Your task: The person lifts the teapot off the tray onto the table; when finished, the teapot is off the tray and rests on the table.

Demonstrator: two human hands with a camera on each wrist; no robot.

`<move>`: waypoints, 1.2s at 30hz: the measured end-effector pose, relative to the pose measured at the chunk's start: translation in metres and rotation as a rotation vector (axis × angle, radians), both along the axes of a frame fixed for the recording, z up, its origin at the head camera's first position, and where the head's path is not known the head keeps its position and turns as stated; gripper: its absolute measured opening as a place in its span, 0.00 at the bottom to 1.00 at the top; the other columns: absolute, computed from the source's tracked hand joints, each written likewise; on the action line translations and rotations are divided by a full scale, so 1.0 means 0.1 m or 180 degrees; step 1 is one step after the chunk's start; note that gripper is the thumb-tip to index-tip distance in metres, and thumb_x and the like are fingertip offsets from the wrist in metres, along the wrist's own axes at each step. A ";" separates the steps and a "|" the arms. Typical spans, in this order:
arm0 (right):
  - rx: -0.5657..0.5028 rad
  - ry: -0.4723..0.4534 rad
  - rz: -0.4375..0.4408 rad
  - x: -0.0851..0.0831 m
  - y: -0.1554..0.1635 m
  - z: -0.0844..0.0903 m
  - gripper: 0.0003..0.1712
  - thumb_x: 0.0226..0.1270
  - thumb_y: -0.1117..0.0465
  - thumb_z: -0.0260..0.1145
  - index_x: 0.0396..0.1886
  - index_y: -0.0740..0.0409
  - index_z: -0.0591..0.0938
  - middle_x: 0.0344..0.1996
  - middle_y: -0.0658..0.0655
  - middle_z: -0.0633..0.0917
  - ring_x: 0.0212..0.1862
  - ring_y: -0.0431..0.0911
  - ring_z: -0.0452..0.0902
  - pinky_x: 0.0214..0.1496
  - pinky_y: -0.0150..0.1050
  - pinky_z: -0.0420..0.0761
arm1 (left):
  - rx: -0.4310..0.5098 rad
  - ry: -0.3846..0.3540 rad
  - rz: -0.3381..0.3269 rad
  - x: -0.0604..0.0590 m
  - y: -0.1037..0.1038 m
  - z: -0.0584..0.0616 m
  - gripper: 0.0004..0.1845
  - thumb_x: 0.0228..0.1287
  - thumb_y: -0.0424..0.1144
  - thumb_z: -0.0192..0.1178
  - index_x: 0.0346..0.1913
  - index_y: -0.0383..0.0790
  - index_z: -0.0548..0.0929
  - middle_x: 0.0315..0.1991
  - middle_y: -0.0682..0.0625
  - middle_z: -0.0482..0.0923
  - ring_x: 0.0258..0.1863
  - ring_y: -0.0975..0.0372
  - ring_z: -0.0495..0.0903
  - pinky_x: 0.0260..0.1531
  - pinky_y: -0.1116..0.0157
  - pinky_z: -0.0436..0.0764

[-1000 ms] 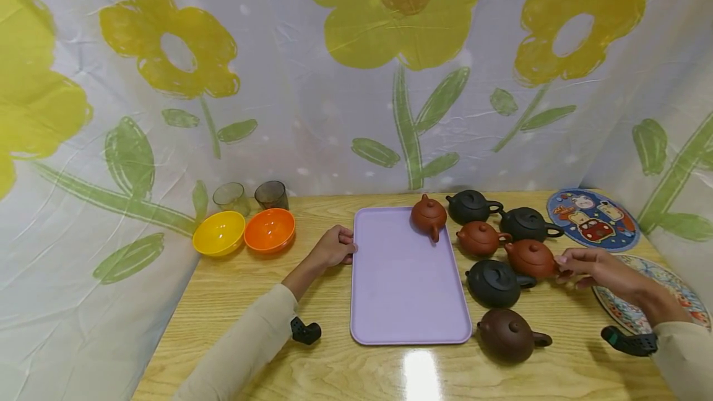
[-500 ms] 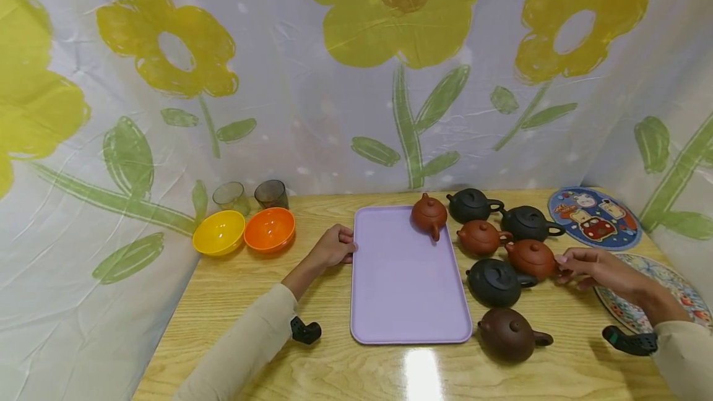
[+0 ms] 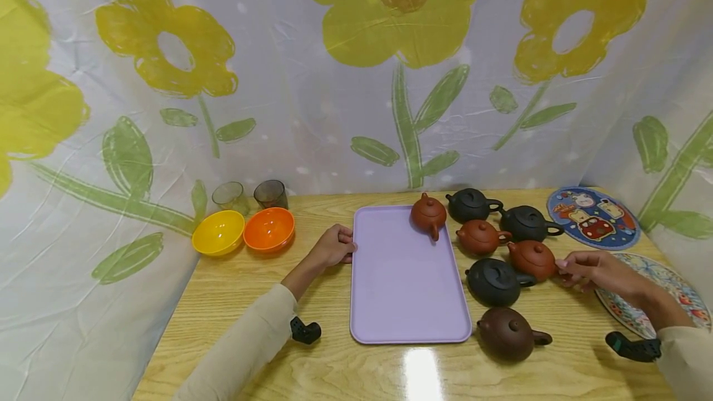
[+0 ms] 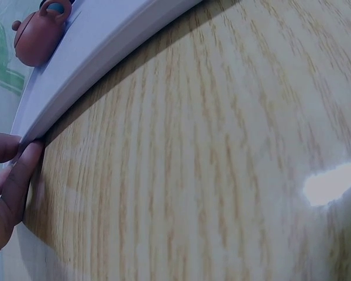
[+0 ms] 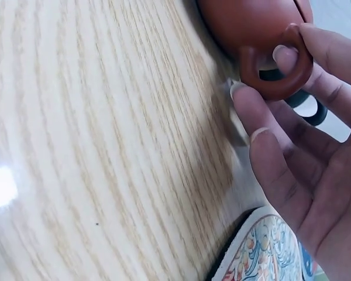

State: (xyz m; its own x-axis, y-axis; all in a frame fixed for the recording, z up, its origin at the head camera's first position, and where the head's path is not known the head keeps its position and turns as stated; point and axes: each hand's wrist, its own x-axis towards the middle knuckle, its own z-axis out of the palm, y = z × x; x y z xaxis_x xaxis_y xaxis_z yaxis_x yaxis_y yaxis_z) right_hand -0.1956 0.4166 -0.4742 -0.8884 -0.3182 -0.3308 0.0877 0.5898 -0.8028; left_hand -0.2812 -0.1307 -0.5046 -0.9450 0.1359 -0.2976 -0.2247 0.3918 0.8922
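My left hand (image 3: 334, 245) pinches the left rim of a lilac tray (image 3: 409, 289), thumb and fingers at its edge in the left wrist view. One reddish-brown teapot (image 3: 429, 214) sits over the tray's far right corner. To the right of the tray, my right hand (image 3: 598, 271) grips the handle of another reddish-brown teapot (image 3: 533, 260). Seen from the right wrist, a fingertip (image 5: 285, 57) pokes through that handle's loop (image 5: 275, 89), and the thumb lies along its outside. A black teapot (image 3: 494, 282) stands just left of the held one.
More teapots crowd the tray's right side: a third reddish-brown one (image 3: 481, 237), two black ones at the back (image 3: 472, 205), and a dark brown one (image 3: 507, 334) in front. Yellow (image 3: 219, 234) and orange (image 3: 270, 230) bowls, two glasses (image 3: 271, 195) and two round mats (image 3: 593, 218) flank them.
My right hand and the reddish-brown teapot in its fingers have shifted very slightly right. The left hand and the tray stay put.
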 end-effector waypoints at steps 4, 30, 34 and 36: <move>0.0048 -0.0019 -0.0077 0.01 -0.01 -0.01 0.22 0.80 0.51 0.54 0.47 0.68 0.80 0.39 0.56 0.84 0.39 0.46 0.82 0.38 0.42 0.85 | 0.0021 -0.0024 0.0004 0.01 0.00 0.01 0.18 0.68 0.26 0.60 0.58 0.30 0.71 0.47 0.42 0.72 0.35 0.59 0.78 0.32 0.66 0.87; 0.0349 0.0721 -0.0432 -0.07 -0.53 0.61 0.27 0.79 0.46 0.54 0.55 0.66 0.79 0.44 0.49 0.82 0.38 0.42 0.83 0.38 0.40 0.86 | -0.0025 -0.0021 0.0000 -0.01 -0.01 0.01 0.18 0.68 0.27 0.60 0.59 0.31 0.72 0.48 0.40 0.73 0.36 0.59 0.78 0.33 0.65 0.88; 0.0192 0.0643 -0.0404 -0.18 -0.87 0.71 0.28 0.78 0.44 0.56 0.54 0.67 0.79 0.40 0.56 0.84 0.36 0.46 0.83 0.38 0.40 0.86 | -0.0047 -0.0025 -0.0005 0.00 -0.01 0.02 0.18 0.69 0.28 0.60 0.59 0.31 0.72 0.49 0.40 0.73 0.36 0.59 0.78 0.34 0.65 0.88; 0.0122 0.0601 -0.0399 -0.24 -1.04 0.74 0.28 0.78 0.44 0.57 0.54 0.67 0.80 0.39 0.55 0.85 0.36 0.48 0.83 0.37 0.40 0.86 | -0.0046 -0.0027 -0.0006 0.01 0.00 0.02 0.18 0.69 0.28 0.60 0.59 0.31 0.72 0.48 0.40 0.73 0.36 0.59 0.78 0.33 0.66 0.88</move>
